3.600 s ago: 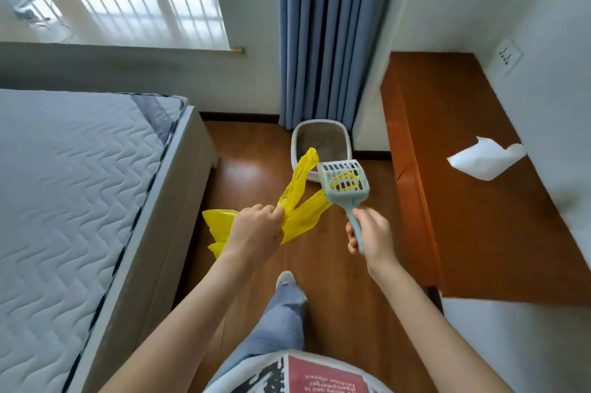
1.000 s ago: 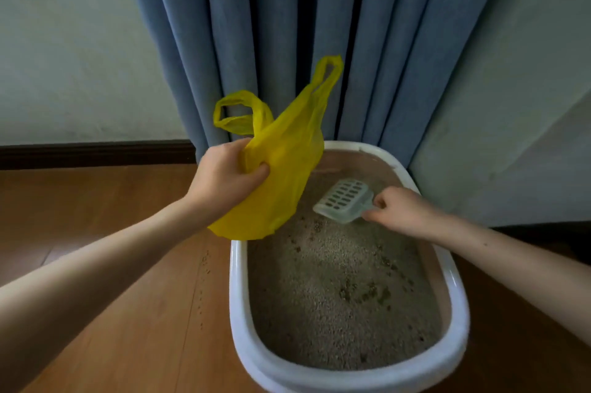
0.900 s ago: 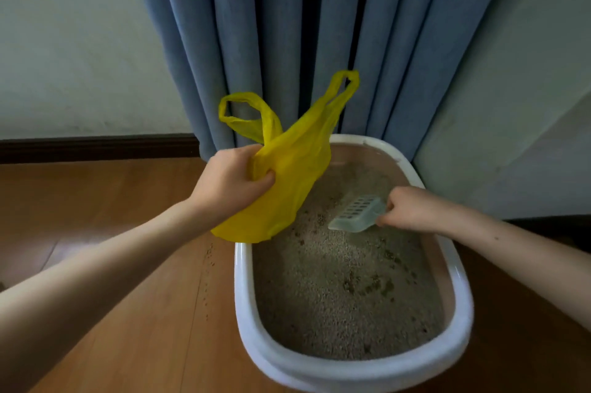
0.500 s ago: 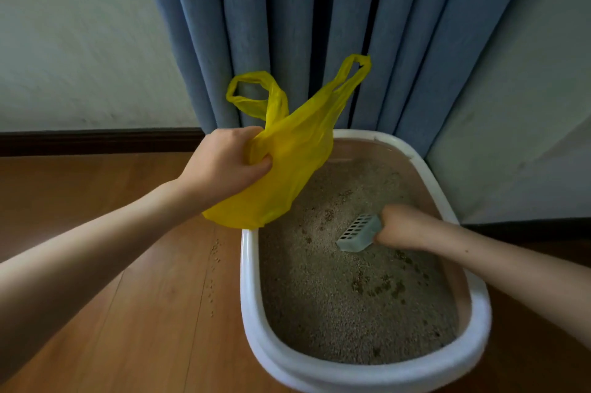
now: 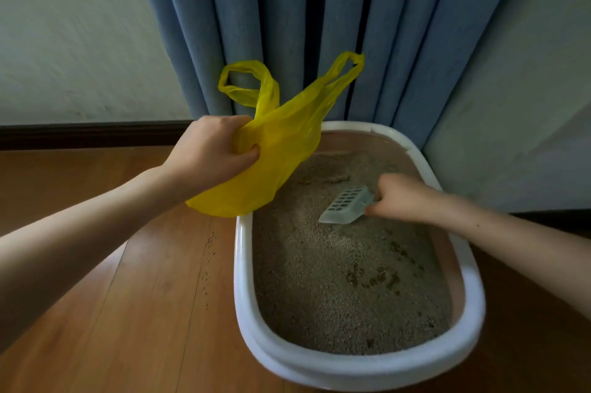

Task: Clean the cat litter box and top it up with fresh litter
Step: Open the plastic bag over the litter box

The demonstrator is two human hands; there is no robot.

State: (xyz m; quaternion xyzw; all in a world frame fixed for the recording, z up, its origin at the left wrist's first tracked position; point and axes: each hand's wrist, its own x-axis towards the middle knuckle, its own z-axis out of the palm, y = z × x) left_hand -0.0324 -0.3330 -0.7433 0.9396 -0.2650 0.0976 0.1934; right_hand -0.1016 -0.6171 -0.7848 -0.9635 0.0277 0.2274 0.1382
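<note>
- Our right hand grips the scoop, its long axis aimed left across the litter box.
- Our left hand clutches the yellow bag just beyond the scoop's tip.

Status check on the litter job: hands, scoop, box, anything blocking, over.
Left hand grips yellow bag by box corner. Right hand holds scoop, front edge in litter. Litter box has dark clumps. Nothing blocking; stray grains on floor.

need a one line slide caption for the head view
Left hand grips a yellow plastic bag while right hand holds a pale slotted scoop in the white oval litter box.
</note>
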